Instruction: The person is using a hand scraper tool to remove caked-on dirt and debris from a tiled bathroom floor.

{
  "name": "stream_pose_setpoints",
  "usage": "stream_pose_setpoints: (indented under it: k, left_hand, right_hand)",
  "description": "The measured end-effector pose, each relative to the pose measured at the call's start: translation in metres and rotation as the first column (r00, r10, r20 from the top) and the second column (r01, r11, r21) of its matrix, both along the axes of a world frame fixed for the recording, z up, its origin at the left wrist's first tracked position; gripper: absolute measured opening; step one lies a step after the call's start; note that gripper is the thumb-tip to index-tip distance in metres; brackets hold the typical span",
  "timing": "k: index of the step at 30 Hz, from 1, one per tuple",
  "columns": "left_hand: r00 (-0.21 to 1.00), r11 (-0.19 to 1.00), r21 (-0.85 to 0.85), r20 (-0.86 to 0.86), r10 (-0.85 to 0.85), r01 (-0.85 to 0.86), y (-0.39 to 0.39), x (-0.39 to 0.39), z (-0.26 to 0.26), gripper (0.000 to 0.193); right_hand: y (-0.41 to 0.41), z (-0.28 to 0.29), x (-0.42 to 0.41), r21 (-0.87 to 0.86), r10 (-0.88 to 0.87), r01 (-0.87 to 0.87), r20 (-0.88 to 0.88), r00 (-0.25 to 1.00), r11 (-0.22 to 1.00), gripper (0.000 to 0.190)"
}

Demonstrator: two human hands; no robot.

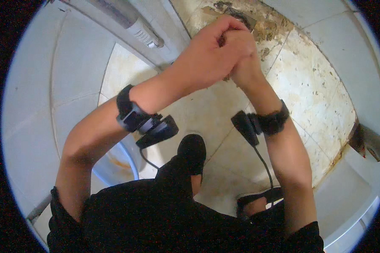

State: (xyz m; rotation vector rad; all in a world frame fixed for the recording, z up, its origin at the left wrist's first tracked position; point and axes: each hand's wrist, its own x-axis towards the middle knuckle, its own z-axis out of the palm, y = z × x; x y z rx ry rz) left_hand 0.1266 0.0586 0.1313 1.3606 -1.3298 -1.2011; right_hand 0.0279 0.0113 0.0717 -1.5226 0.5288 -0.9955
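My left hand (199,57) and my right hand (245,50) are clasped together above the tiled floor, the left lapping over the right. A small dark gap shows between the thumbs and fingers. Whether something is held inside the clasp is hidden. Just beyond the knuckles lies a dark, rough patch with a greyish flat piece (249,21); it could be a floor drain or a tool's blade. Brown flaking dirt (272,25) spreads around it. A black wrist strap with a cabled device (158,129) sits on my left wrist, and a similar device (247,126) on my right.
A bucket or basin with a blue rim (131,155) and brownish staining stands below my left forearm. Grey-white tiled walls rise on both sides. A pale frame with a white plastic fitting (145,34) runs at upper left. A white fixture (348,189) and grey pipe-like part (372,142) are at right.
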Motion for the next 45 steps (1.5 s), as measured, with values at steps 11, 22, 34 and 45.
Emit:
stream_pose_setpoints:
  k: [11,22,34,45]
  left_hand:
    - [0.998,0.996,0.067,0.002,-0.056,0.055,0.022,0.009,0.016,0.032]
    - [0.963,0.965,-0.005,0.071,-0.262,0.263,0.06,0.013,0.017,0.032]
    - [0.929,0.931,0.127,0.101,-0.356,0.343,0.07,0.01,0.02,0.03]
    - [0.932,0.932,0.169,0.119,-0.342,0.321,0.061,0.007,0.014,0.033]
  right_hand:
    - [0.026,0.016,0.001,-0.111,0.042,-0.038,0.034,0.999,0.993,0.008]
    - [0.069,0.011,-0.014,-0.324,-0.04,0.02,-0.055,0.998,0.946,0.015]
    - [0.094,0.004,-0.025,-0.299,-0.017,-0.009,-0.085,0.996,0.954,0.02]
    - [0.088,-0.01,-0.022,-0.31,-0.047,0.025,-0.063,0.997,0.95,0.02]
